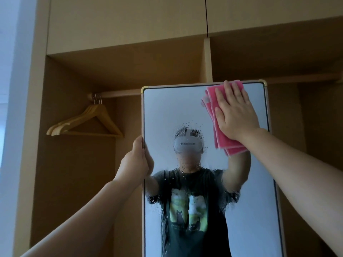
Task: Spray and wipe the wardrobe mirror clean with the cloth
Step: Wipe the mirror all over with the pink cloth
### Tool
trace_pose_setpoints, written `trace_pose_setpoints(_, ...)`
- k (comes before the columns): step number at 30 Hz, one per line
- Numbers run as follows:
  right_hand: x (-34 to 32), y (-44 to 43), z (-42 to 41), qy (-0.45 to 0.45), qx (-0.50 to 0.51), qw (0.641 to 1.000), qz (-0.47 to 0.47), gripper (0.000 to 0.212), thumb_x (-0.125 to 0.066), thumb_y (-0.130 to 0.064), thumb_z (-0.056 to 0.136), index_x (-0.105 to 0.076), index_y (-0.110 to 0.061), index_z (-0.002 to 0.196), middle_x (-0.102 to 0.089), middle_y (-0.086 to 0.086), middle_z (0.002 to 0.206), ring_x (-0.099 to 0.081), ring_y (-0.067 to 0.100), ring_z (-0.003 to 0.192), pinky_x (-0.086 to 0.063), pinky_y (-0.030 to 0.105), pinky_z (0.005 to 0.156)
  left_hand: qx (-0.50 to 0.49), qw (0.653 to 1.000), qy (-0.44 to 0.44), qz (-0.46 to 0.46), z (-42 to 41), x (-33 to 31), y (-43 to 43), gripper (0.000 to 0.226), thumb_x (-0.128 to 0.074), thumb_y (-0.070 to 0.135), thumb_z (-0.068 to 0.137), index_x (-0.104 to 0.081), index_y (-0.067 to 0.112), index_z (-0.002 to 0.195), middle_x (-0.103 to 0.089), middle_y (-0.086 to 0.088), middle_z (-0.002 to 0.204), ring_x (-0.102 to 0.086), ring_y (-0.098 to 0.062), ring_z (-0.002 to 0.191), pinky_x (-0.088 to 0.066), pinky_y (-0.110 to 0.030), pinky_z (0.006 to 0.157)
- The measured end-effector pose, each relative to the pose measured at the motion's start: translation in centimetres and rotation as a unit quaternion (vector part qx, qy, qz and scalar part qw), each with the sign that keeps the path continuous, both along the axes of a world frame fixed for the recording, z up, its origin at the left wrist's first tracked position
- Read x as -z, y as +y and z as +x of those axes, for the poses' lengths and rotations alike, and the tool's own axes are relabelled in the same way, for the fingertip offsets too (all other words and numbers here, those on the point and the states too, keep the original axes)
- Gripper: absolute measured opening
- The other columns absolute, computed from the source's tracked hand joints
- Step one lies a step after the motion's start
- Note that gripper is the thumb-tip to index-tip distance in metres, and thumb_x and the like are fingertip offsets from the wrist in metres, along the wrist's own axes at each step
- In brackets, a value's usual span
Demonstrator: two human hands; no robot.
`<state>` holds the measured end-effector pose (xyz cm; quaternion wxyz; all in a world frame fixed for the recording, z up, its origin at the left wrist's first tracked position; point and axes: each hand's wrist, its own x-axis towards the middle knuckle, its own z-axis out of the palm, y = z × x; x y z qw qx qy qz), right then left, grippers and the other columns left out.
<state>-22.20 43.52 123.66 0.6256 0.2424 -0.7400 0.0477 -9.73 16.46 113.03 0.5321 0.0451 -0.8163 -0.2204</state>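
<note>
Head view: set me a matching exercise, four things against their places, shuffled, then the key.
1 pink folded cloth
2 wooden clothes hangers
3 left hand
4 spray droplets

A hanging on the wooden rail
B gripping the left edge of the tall framed mirror
C pressed flat under the right hand, at the mirror's top right
D across the middle of the glass

Pairs: 1-C, 2-A, 3-B, 4-D

1 mirror (167, 108). 1 pink cloth (210, 95). 2 hands: left hand (136, 160), right hand (235, 114). Wooden hangers (92, 117): 3 going by the hooks, bunched together, so not certain. 2 rails: left rail (120, 93), right rail (300, 78). 2 gold caps on the mirror's top corners: left cap (144, 89), right cap (264, 83).
</note>
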Motion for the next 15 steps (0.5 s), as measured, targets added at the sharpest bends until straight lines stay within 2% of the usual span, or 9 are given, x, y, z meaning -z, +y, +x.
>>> trace_pose_setpoints(5,-0.4,-0.4,-0.1,0.005,0.006,1.000,-0.004,0.062,-0.005,-0.045,0.102,-0.012,-0.014,0.155,-0.009,0.015,0.162,-0.003,0.033,0.150,0.001,0.044,0.121,-0.008,1.000,-0.001,-0.011,-0.1,-0.1,0.0,0.043,-0.029,0.018,0.100,-0.024,0.020,0.143,-0.061,-0.005,0.094,-0.056,-0.017,0.077,-0.042,-0.030,0.068)
trace_pose_setpoints(12,0.7,-0.8,0.4,0.015,0.003,0.999,-0.031,0.059,-0.010,-0.044,0.104,-0.022,-0.015,0.154,-0.017,0.017,0.161,-0.014,0.036,0.148,-0.005,0.046,0.121,-0.018,1.000,-0.014,0.001,-0.1,0.0,0.1,0.044,-0.030,0.019,0.100,-0.023,0.023,0.144,-0.062,-0.014,0.102,-0.055,-0.021,0.078,-0.043,-0.032,0.068)
trace_pose_setpoints(15,1.4,-0.9,0.3,0.003,0.009,1.000,-0.022,0.061,-0.008,-0.045,0.103,-0.019,-0.013,0.154,-0.017,0.016,0.161,-0.010,0.034,0.149,-0.003,0.047,0.122,-0.016,1.000,-0.008,0.000,0.0,0.0,0.1,0.043,-0.030,0.019,0.100,-0.024,0.022,0.143,-0.063,-0.015,0.102,-0.056,-0.022,0.079,-0.045,-0.033,0.069)
